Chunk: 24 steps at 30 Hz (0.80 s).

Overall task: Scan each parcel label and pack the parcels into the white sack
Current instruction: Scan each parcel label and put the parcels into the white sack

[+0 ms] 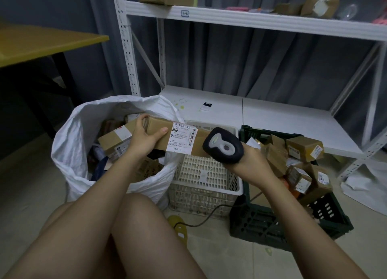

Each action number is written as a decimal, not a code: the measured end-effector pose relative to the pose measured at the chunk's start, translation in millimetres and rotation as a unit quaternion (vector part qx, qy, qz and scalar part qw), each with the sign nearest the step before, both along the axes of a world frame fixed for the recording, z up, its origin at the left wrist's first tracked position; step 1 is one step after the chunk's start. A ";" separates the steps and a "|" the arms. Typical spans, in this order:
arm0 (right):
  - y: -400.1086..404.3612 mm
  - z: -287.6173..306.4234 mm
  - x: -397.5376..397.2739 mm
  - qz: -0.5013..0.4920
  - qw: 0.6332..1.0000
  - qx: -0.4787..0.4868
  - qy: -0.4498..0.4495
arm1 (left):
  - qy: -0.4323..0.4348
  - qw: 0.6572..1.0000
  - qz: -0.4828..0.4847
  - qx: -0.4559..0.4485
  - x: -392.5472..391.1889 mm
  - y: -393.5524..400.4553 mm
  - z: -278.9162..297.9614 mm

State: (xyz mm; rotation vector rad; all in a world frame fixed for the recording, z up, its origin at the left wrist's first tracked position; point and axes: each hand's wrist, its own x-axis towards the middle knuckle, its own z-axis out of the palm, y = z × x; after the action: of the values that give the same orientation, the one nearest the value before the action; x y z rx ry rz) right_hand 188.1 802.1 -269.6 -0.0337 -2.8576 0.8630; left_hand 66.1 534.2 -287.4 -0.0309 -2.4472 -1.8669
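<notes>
A white metal shelving unit (251, 21) fills the back of the view, cardboard boxes along its upper shelf. On the floor in front of me, at the left, stands the open white sack (71, 149) with several boxed parcels already inside. To its right sits a white plastic basket (201, 184), and beside that a dark green crate (272, 222) heaped with more parcels. My left hand (144, 138) grips one end of a long cardboard parcel (180, 138) — held level over the sack's right rim and the basket, its white label (181, 139) facing up. My right hand (249, 159) clenches a black barcode scanner (223, 145), its head just beside the label.
</notes>
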 end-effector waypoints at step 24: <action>-115.8 -109.9 -175.6 -0.241 0.894 -0.368 -0.088 | 0.013 0.975 0.151 -0.165 -19.0 -88.9 -37.2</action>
State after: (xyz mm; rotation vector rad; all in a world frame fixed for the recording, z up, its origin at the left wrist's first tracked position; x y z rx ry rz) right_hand 12.5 686.3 -379.6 -0.8966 -2.2850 1.7919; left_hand 47.1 445.4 -324.6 0.2825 -2.5423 -1.3214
